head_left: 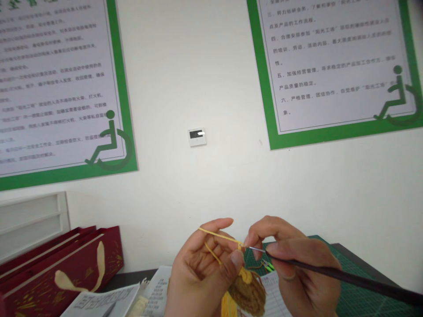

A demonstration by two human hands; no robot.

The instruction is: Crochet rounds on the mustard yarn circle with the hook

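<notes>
Between thumb and fingers, my left hand [205, 268] pinches a crochet piece [247, 293], brown with yellow stitches at its top. Yellow yarn [220, 235] runs over the left index finger to the hook's tip, and another strand passes through the palm. My right hand [300, 268] is closed round a crochet hook [330, 269] with a dark handle and a thin metal shaft. The hook's tip meets the yarn just above the left thumb. More yellow strands hang below the left hand. Part of the crochet piece is hidden behind the left thumb.
A green cutting mat [360, 273] lies on the dark table at right. Printed papers [99, 301] and dark red gift bags [66, 273] stand or lie at left. Behind is a white wall with two green-framed posters [274, 141] and a small control panel [197, 137].
</notes>
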